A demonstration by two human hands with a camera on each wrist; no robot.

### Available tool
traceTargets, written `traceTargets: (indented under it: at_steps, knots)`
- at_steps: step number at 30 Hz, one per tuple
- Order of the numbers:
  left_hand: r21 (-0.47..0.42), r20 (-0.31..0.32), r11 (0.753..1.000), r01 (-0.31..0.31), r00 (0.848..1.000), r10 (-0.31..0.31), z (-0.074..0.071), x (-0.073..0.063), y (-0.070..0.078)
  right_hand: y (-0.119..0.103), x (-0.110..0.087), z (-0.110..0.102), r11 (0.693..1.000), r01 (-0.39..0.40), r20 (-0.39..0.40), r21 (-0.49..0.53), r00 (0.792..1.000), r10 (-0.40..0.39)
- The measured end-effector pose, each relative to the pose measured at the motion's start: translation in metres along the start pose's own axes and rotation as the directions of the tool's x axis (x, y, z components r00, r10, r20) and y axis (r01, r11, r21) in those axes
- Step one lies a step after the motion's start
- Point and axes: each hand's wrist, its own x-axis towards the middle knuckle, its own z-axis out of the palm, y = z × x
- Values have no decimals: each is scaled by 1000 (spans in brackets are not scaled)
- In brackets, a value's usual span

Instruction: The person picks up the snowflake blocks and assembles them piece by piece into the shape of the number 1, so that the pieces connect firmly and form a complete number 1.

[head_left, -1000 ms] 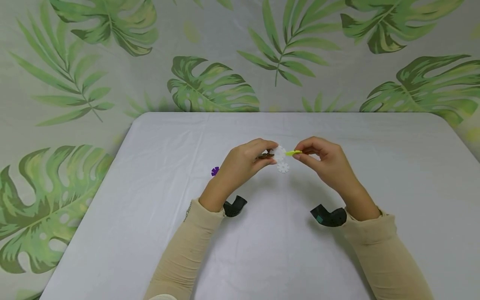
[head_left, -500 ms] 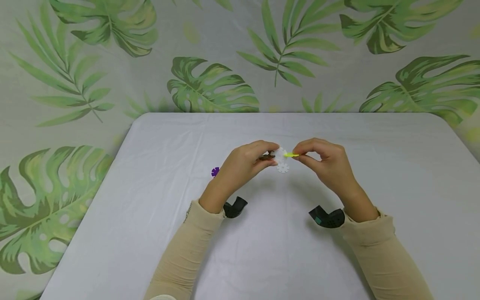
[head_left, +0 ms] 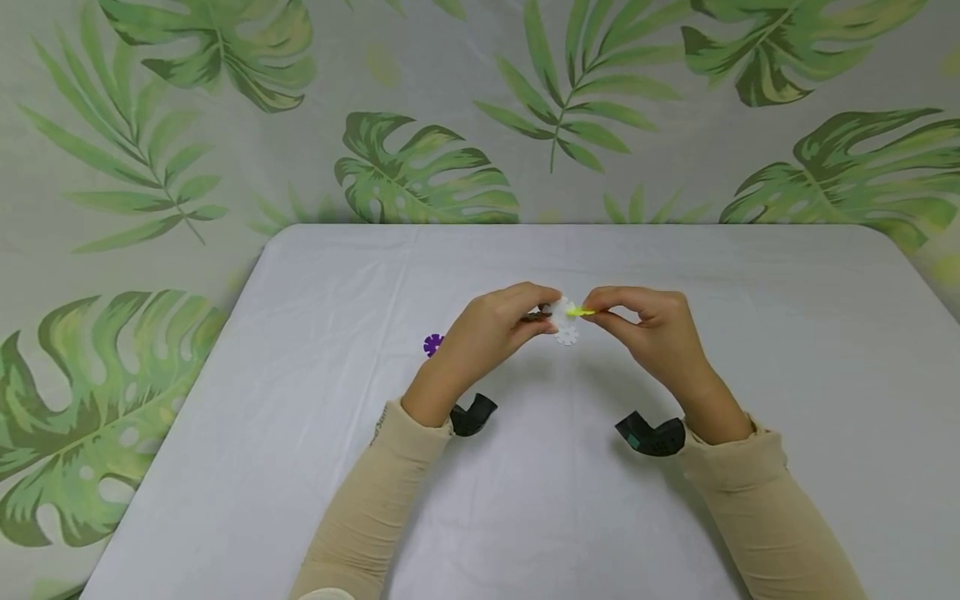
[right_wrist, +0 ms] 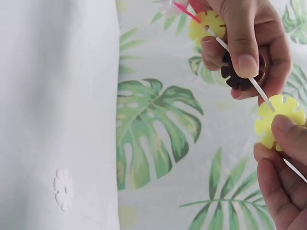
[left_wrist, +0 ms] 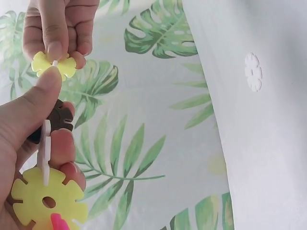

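My left hand (head_left: 506, 321) grips a joined set of notched plastic discs. In it are a white disc (head_left: 558, 312) and a brown disc (left_wrist: 61, 115). In the left wrist view, a yellow disc (left_wrist: 29, 194) with a pink piece (left_wrist: 58, 222) hangs at the white disc's other end. Thumb and fingers of my right hand (head_left: 648, 321) pinch another yellow disc (right_wrist: 265, 125). Its edge meets the white disc's rim, seen edge-on in the right wrist view; how deep the notches fit I cannot tell.
On the white-covered table (head_left: 555, 500) lies a single white disc (left_wrist: 253, 72) below the hands. A purple disc (head_left: 432, 343) lies partly hidden by my left wrist. Black wrist cameras (head_left: 651, 435) stick out beneath both forearms. Behind hangs a leaf-print cloth (head_left: 420, 67).
My right hand has moved a little left and down, bringing the yellow disc to overlap the white disc. My left hand has shifted only slightly.
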Motion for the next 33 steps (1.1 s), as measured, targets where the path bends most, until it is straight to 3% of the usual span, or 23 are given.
traceTargets:
  at_steps: [9,16,22,30,33]
  knots:
    - [-11,-10,999,32,999,-32,-3,0,-1,1,2,-2,999,-16,40,-47,999,18]
    - [17,22,998,52,998,-53,-7,-1,0,2,0,-4,996,-77,43,35,996,75]
    - [76,28,997,34,999,-37,-8,-1,1,2,-2,-2,991,-113,39,70,993,111]
    - [56,41,998,30,999,-33,-5,0,4,-1,-2,6,980,-159,22,117,987,157]
    - [62,35,998,16,999,-19,-5,0,5,-2,-3,9,961,-207,28,185,978,206]
